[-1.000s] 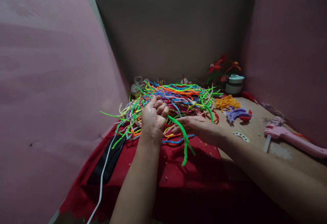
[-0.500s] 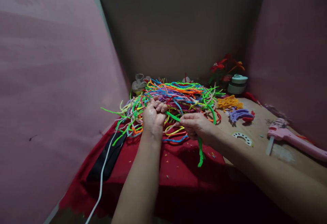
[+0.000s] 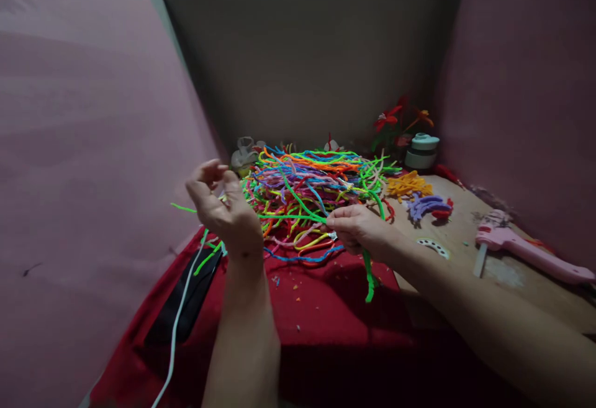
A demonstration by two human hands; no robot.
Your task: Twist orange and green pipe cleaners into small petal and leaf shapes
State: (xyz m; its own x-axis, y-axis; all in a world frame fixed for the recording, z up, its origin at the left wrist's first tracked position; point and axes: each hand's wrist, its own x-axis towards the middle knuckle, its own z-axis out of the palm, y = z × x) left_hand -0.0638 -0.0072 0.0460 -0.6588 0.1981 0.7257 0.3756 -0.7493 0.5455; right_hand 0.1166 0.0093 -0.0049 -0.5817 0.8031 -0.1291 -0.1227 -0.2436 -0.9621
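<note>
Bright green pipe cleaners are pinched in my right hand; their strands fan out to the left, and bent ends hang below the fist. My left hand is raised left of the pile, fingers loosely curled and thumb apart, with nothing visible in it. Behind both hands lies a heaped tangle of pipe cleaners in many colours. A small white tag or wrapper shows beside the right fingertips.
Red cloth covers the table front. A black phone and white cable lie at left. On the board at right are orange pieces, purple pieces and a pink glue gun. Red flowers stand behind.
My left hand has let go of the green pipe cleaners and moved left and up, its fingers loosening. The strands now spread leftward from my right hand, which keeps its hold. The view shifted slightly.
</note>
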